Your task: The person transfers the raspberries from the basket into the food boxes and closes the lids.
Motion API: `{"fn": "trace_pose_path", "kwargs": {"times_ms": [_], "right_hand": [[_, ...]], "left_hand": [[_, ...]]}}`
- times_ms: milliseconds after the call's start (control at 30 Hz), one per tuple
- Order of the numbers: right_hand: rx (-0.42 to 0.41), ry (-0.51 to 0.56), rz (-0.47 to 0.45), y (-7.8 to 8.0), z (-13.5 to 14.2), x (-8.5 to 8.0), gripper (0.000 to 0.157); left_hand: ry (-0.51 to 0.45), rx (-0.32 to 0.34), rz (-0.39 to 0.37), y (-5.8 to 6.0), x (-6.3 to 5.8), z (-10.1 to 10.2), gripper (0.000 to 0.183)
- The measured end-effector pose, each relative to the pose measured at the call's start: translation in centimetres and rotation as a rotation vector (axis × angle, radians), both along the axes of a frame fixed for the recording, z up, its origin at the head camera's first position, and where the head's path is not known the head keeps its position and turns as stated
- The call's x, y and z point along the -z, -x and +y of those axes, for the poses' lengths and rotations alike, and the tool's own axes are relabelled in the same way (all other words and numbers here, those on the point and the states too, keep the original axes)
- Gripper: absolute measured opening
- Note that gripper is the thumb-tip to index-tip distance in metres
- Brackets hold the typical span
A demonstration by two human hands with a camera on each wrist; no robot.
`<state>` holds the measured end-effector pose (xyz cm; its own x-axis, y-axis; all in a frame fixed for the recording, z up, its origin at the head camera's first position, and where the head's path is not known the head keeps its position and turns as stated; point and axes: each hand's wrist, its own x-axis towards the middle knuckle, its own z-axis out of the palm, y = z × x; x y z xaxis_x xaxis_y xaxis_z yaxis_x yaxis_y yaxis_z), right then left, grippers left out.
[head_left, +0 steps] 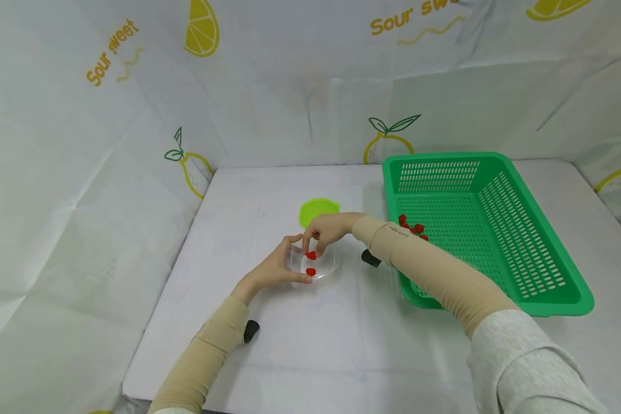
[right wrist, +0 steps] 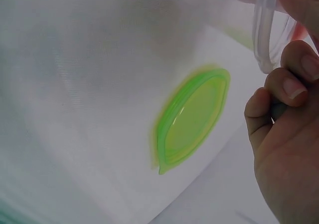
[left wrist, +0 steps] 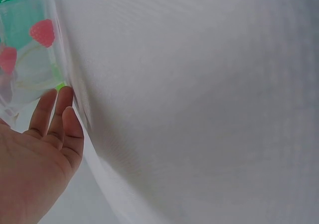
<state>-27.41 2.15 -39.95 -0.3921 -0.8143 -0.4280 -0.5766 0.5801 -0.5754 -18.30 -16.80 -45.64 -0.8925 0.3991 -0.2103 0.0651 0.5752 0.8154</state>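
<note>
A clear plastic container (head_left: 328, 265) stands on the white table, with my left hand (head_left: 276, 265) holding it between the thumb at the near side and fingers at the far left rim. One red raspberry (head_left: 311, 272) lies inside near that thumb; it is a toy or real one, I cannot tell. Reaching in from above, my right hand (head_left: 327, 228) pinches another raspberry (head_left: 311, 256) between thumb and forefinger. In the left wrist view, two raspberries (left wrist: 42, 33) show through the clear wall. The right wrist view has the right hand's other fingers (right wrist: 294, 87) curled beside the container's rim.
A bright green lid (head_left: 317, 211) with a small tab lies just behind the container. To the right, a large green basket (head_left: 548, 247) holds several raspberries (head_left: 418, 228) near its left side, partly behind my right forearm. A lemon-printed cloth (head_left: 290, 86) hangs behind the table.
</note>
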Motion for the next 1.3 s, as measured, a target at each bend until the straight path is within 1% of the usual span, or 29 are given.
{"fn": "trace_pose_path", "kwargs": {"times_ms": [333,533,800,1000,1133,1300], "right_hand": [[0.025,0.029,0.001,-0.1,0.2,0.4,0.025],[0.021,0.042,0.002,0.3,0.4,0.7,0.023],[0.013,0.056,-0.007,0.3,0.4,0.7,0.022],[0.007,0.055,-0.009,0.2,0.6,0.5,0.024],[-0.003,0.069,-0.029,0.2,0.8,0.2,0.025],[-0.001,0.094,-0.037,0.2,1.1,-0.8,0.024]], "left_hand": [[0.011,-0.001,-0.004,0.1,0.0,0.0,0.102],[0.019,0.002,0.003,0.2,0.0,0.1,0.098],[0.023,0.010,0.002,0.3,0.2,0.0,0.098],[0.031,0.006,0.006,0.2,0.2,0.1,0.099],[0.035,-0.003,0.003,0.1,0.1,0.1,0.099],[0.033,-0.007,-0.001,0.1,0.0,0.1,0.100]]}}
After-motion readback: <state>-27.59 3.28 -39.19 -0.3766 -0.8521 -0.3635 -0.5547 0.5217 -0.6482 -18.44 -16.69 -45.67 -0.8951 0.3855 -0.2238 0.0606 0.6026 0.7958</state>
